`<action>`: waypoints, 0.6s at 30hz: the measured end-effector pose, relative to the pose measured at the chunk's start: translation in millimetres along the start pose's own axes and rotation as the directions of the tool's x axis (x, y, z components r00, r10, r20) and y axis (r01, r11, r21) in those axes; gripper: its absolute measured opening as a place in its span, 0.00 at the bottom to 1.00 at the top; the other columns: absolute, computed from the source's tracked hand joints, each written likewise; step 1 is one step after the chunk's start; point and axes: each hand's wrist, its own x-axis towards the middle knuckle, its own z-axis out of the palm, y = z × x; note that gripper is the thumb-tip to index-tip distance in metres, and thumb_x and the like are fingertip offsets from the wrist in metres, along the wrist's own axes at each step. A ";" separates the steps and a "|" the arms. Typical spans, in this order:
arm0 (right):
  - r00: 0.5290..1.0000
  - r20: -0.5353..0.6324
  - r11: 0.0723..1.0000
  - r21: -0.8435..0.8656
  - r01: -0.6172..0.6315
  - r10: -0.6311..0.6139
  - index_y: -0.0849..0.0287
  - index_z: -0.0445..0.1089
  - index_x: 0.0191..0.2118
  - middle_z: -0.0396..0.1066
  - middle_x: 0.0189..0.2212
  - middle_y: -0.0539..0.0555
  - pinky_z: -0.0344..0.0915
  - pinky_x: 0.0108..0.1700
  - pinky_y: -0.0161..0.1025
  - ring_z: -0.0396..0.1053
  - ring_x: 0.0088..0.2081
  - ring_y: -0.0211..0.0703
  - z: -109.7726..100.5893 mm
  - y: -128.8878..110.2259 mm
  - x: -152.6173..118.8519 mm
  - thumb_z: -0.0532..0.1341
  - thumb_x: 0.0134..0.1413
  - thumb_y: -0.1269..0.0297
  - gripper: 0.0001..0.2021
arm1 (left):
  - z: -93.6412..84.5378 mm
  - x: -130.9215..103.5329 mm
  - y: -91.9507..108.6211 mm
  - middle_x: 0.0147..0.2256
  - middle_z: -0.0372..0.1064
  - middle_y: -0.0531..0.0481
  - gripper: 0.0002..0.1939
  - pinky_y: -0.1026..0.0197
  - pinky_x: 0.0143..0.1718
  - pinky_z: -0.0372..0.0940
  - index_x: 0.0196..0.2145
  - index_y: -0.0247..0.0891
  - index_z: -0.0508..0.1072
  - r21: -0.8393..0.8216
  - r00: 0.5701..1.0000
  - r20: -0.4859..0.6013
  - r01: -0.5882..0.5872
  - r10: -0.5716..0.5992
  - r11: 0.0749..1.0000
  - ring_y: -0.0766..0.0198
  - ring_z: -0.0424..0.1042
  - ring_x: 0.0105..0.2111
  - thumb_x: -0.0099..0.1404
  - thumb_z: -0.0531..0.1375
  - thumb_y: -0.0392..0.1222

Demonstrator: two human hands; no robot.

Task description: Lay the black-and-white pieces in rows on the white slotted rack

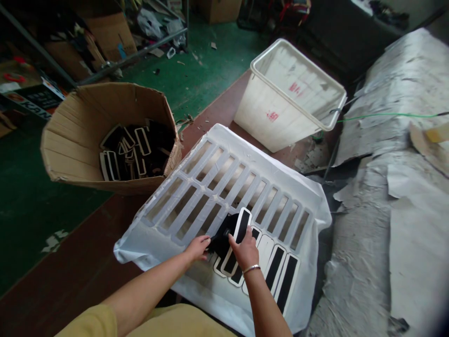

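Note:
My right hand (pixel 245 250), a bracelet on its wrist, has its fingers closed on a long black strip with a white rounded border (pixel 241 229). Pinched by my left hand (pixel 199 247) is the edge of a dark black piece (pixel 222 236), whose exact kind I cannot make out. Both hands are over a white sheet-covered board (pixel 245 157) with two rows of long slots. Along its near right side lie several more white-bordered strips (pixel 288 280), side by side, some partly under my right hand. One of them shows a white face (pixel 265 248).
A large open cardboard box (pixel 77 140) at the left holds many similar strips (pixel 142 140). Beyond the board stands a white plastic tub (pixel 266 112). Covered grey-white bulk (pixel 372 210) borders the right side, and a metal shelf (pixel 147 49) stands at the back left.

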 end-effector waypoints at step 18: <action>1.000 -0.004 0.987 -0.159 0.017 -0.018 0.65 0.35 0.64 0.56 0.49 0.68 0.65 0.38 0.47 0.69 0.40 0.56 47.7 -5.1 21.2 0.49 0.49 0.35 0.47 | 33.4 6.3 -5.1 0.49 0.67 0.37 0.19 0.55 0.53 0.57 0.48 0.31 0.71 0.374 0.964 0.097 -0.266 0.248 0.888 0.53 0.65 0.50 0.59 0.52 0.37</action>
